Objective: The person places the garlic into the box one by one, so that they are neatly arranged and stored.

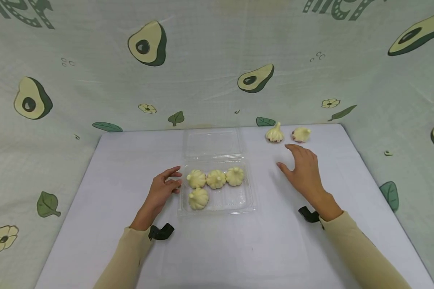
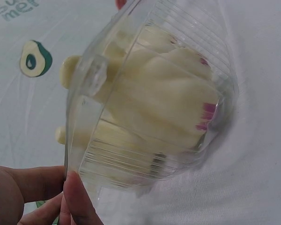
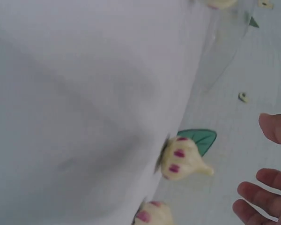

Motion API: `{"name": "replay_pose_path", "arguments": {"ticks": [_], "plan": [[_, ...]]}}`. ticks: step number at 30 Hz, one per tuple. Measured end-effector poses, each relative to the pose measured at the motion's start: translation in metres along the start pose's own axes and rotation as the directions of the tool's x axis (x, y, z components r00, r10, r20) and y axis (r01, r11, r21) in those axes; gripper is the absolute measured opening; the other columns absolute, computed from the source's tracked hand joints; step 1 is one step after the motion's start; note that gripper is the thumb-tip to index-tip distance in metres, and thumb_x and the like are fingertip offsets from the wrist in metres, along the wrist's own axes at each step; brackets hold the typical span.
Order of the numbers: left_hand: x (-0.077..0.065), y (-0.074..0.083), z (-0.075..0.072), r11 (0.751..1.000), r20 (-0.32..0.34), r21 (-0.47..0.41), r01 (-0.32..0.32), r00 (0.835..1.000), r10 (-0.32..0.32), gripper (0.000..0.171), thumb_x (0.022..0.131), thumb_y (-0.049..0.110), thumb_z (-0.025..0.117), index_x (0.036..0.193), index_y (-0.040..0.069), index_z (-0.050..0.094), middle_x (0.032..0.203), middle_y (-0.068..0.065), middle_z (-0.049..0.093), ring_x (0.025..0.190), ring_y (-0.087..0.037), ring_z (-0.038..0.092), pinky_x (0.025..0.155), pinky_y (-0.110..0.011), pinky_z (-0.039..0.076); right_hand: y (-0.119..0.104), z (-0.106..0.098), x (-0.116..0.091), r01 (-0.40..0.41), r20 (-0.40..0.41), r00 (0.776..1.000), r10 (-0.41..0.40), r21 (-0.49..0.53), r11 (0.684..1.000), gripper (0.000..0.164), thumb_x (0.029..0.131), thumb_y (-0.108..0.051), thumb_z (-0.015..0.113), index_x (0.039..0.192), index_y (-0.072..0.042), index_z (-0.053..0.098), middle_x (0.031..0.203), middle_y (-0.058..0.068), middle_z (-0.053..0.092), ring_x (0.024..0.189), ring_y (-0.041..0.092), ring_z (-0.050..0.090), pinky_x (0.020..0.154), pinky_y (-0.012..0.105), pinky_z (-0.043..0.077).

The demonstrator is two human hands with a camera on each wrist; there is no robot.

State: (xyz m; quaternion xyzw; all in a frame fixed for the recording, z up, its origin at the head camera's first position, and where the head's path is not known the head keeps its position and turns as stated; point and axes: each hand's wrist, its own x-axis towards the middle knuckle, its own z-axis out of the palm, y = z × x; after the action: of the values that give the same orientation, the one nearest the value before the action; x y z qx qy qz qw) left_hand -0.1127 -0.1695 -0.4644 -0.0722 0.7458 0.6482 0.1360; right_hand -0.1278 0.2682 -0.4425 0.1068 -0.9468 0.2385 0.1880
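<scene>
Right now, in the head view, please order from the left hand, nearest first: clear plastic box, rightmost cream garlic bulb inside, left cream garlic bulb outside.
1. Clear plastic box, touching the left hand.
2. Rightmost cream garlic bulb inside, back row.
3. Left cream garlic bulb outside, right of the box.

Clear plastic container (image 1: 252,200), lid (image 1: 212,143) open on far side, sits on worktop (image 1: 217,249); left hand (image 1: 162,188) pinches its left rim. Inside, four pale cream garlic bulbs (image 1: 216,179), purple marks low down: three across far row, one in near row at left. Two loose bulbs (image 1: 275,134) lie near the worktop's far edge, right of lid, apart; left one upright, right one tilted, stem rightward. Right hand (image 1: 305,170), fingers spread, is just beside them, not touching.
</scene>
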Motion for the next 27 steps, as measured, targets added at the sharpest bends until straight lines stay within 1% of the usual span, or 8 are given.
{"name": "replay_pose_path", "arguments": {"ticks": [5, 9, 12, 16, 21, 27], "plan": [[-0.001, 0.000, 0.000, 1.000, -0.006, -0.002, 0.005, 1.000, -0.005, 0.054, 0.105, -0.001, 0.061, 0.157, 0.002, 0.048, 0.135, -0.018, 0.055, 0.090, -0.008, 0.065, 0.072, -0.021, 0.057, 0.027, -0.010, 0.004, -0.094, 0.017, 0.995, 0.095, -0.060, 0.994, 0.065, 0.090, -0.013, 0.084, 0.142, 0.011, 0.053, 0.144, 0.035, 0.054, 0.133, 0.056, 0.047, 0.110, 0.072, 0.032], [-0.002, 0.001, 0.000, 1.000, -0.004, -0.007, 0.011, 1.000, -0.011, 0.053, 0.105, -0.001, 0.060, 0.157, 0.002, 0.048, 0.137, -0.020, 0.054, 0.090, -0.008, 0.065, 0.071, -0.022, 0.057, 0.046, -0.014, 0.007, -0.168, 0.056, 0.983, 0.174, -0.095, 0.981, 0.071, 0.094, -0.019, 0.081, 0.147, 0.013, 0.047, 0.149, 0.037, 0.047, 0.136, 0.058, 0.041, 0.113, 0.074, 0.028], [-0.002, 0.001, 0.000, 1.000, -0.005, -0.010, 0.014, 1.000, -0.014, 0.054, 0.105, -0.001, 0.061, 0.157, 0.002, 0.048, 0.137, -0.021, 0.054, 0.089, -0.008, 0.065, 0.071, -0.021, 0.057, 0.059, -0.015, 0.011, -0.205, 0.077, 0.974, 0.215, -0.113, 0.972, 0.075, 0.096, -0.023, 0.079, 0.150, 0.014, 0.042, 0.152, 0.038, 0.043, 0.137, 0.060, 0.038, 0.114, 0.075, 0.026], [-0.002, 0.001, 0.000, 1.000, -0.007, -0.004, 0.011, 1.000, -0.011, 0.054, 0.105, -0.001, 0.061, 0.157, 0.002, 0.048, 0.136, -0.019, 0.054, 0.088, -0.007, 0.064, 0.071, -0.021, 0.057, 0.072, -0.014, 0.016, -0.241, 0.106, 0.961, 0.255, -0.133, 0.961, 0.080, 0.098, -0.026, 0.077, 0.153, 0.016, 0.036, 0.154, 0.040, 0.037, 0.138, 0.063, 0.035, 0.113, 0.076, 0.025], [-0.002, 0.000, -0.001, 1.000, -0.002, 0.001, 0.000, 1.000, 0.000, 0.054, 0.106, 0.000, 0.061, 0.158, 0.001, 0.047, 0.137, -0.019, 0.053, 0.087, -0.006, 0.063, 0.071, -0.021, 0.056, 0.089, -0.010, 0.027, -0.260, 0.163, 0.945, 0.283, -0.146, 0.954, 0.086, 0.100, -0.029, 0.075, 0.156, 0.017, 0.030, 0.157, 0.041, 0.032, 0.139, 0.065, 0.032, 0.114, 0.077, 0.023], [-0.001, 0.000, 0.000, 1.000, -0.001, -0.002, 0.007, 1.000, -0.007, 0.053, 0.106, 0.000, 0.061, 0.157, 0.002, 0.048, 0.136, -0.018, 0.053, 0.087, -0.007, 0.063, 0.072, -0.022, 0.057, 0.111, -0.009, 0.041, -0.293, 0.243, 0.914, 0.323, -0.152, 0.944, 0.091, 0.102, -0.036, 0.070, 0.159, 0.016, 0.022, 0.161, 0.041, 0.027, 0.142, 0.066, 0.028, 0.116, 0.077, 0.020]]}}
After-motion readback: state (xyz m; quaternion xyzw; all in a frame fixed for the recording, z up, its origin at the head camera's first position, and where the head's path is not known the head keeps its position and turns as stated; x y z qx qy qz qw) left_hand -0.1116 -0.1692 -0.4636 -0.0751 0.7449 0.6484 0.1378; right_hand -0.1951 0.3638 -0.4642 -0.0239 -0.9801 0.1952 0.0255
